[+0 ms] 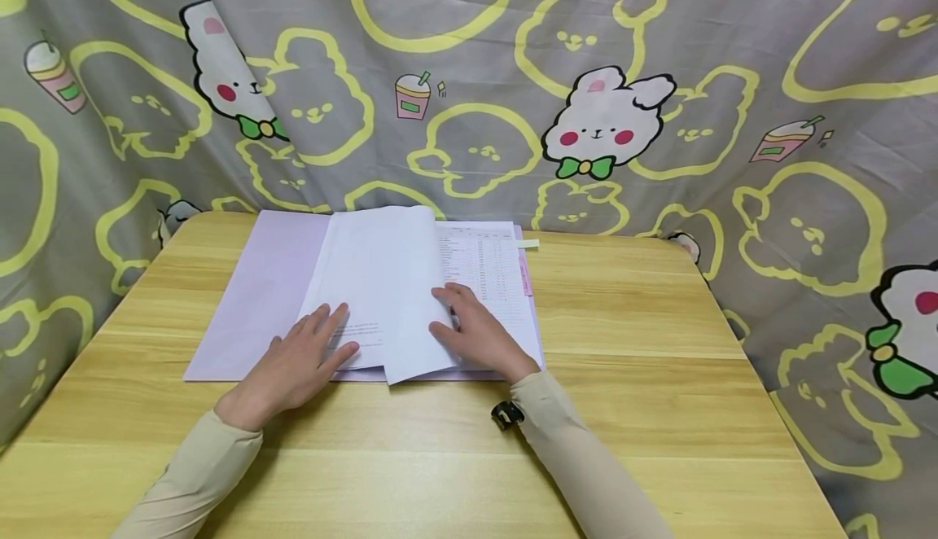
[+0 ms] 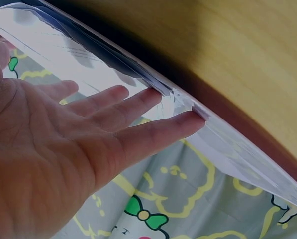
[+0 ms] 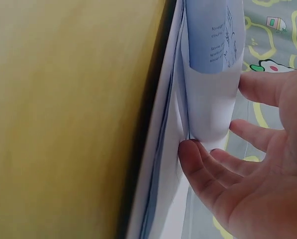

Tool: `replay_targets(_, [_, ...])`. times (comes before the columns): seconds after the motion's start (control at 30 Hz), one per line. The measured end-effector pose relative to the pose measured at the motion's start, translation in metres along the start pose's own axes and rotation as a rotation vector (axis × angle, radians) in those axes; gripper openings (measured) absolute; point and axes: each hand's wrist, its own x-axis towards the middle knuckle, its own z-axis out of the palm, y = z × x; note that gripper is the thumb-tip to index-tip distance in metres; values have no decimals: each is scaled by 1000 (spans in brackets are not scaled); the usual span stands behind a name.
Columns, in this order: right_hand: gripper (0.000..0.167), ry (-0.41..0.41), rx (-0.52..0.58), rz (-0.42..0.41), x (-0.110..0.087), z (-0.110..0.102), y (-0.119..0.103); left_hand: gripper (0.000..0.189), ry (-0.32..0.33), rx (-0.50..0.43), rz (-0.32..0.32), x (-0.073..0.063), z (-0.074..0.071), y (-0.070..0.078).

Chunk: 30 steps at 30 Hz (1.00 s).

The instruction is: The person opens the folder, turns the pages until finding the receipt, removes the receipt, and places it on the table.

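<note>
A lavender folder (image 1: 252,299) lies spread on the table, with white sheets inside. One white sheet (image 1: 414,278) is bent over mid-turn, its lower corner reaching past the folder's bottom edge. Under it to the right shows a page with a printed table (image 1: 476,254). My left hand (image 1: 296,364) rests with spread fingers on the lower left of the papers; in the left wrist view its fingers (image 2: 153,129) are nearly straight. My right hand (image 1: 479,331) touches the bent sheet's right side, fingers loosely bent. The right wrist view shows its fingertips (image 3: 236,125) against the curved paper (image 3: 210,104).
A pale tab (image 1: 528,243) and a pink tab (image 1: 525,274) stick out at the folder's right side. The wooden table (image 1: 630,343) reaches back to a grey patterned curtain (image 1: 469,75). A black band (image 1: 507,415) is by the right cuff.
</note>
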Motion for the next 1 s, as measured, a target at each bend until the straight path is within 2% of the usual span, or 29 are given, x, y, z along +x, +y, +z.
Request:
replay_targets(0.4, [61,-27,-23,8,-2,7,-9,79,6,-4,12,-1,-1,1])
replay_targets(1.0, [58,-62,-88,-56,-4,15,-18,81,-6,-3,4,-1,-1,2])
